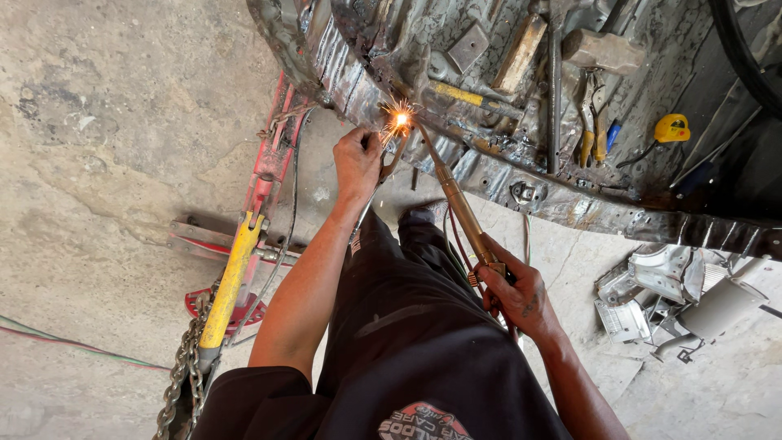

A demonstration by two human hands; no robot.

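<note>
My left hand (357, 160) grips pliers (391, 156) held up against the rim of a dark, burnt sheet-metal body panel (489, 175). My right hand (519, 295) is closed around the handle of a brass gas torch (460, 208). The torch's long tip reaches up to the panel's edge, where a bright orange flame with sparks (400, 119) burns just beside the pliers' jaws. Thin hoses run down from the torch handle behind my dark trousers.
Tools lie on the panel: a hammer (599, 50), a yellow-handled tool (460, 94), pliers (593, 130), a yellow tape measure (673, 128). A red frame with a yellow lever (230, 281) and chain (183, 375) stands left on the concrete. Scrap metal parts (668, 293) lie right.
</note>
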